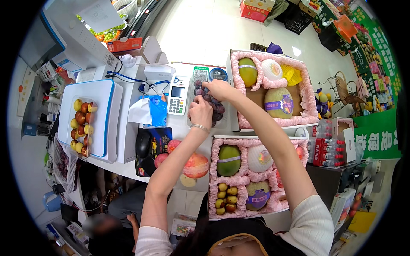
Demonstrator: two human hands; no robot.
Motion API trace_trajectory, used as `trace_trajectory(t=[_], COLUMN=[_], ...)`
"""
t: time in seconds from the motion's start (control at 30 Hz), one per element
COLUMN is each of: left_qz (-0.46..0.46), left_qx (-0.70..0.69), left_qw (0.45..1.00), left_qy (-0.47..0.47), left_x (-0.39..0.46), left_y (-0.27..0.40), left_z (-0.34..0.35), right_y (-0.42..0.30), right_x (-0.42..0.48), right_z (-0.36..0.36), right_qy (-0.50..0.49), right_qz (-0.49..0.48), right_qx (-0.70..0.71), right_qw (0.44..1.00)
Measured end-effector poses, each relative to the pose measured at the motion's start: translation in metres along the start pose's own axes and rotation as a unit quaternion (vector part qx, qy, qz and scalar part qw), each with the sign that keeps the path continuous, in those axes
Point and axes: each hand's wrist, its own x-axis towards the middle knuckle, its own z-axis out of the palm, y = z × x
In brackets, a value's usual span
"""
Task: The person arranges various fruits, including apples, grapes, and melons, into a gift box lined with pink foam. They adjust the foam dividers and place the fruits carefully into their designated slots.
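Dark purple round fruits [219, 109], grapes or small plums, lie in a clear plastic tray [221, 125] on the white counter. My left hand [201, 112] is over the tray's left side, its fingers bent down onto the fruits. Just beyond it, my right hand [217, 89] reaches in from the right, fingertips together at the fruits near the far end. The fingers hide whether either hand grips a fruit. A white card payment terminal [177, 95] lies left of the tray, and a round blue-lidded tub [218, 75] stands at its far end.
Right of the tray is a pink-lined gift box [282, 120] with mango and melon. A second fruit-filled gift box [221, 139] is nearer me. Pomegranates [196, 165] lie under my left forearm. Jujubes in a clear box [84, 126] rest on a scale [109, 124]. Someone sits at lower left.
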Motion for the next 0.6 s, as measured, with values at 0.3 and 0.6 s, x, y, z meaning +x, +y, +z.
trace_trajectory(t=[0.3,0.6], left_qz=[0.023,-0.079], left_qx=[-0.296,-0.873], left_qw=[0.952,0.392], left_qy=[-0.080,-0.278], left_x=[0.007,0.007], left_y=[-0.037,-0.099], left_z=[-0.013,-0.037], right_y=[0.012,-0.009], right_x=[0.007,0.009], right_z=[-0.017,-0.011], right_qy=[-0.149,-0.093], right_qz=[0.097,0.104], right_qx=[0.194,0.130], right_qw=[0.965,0.982])
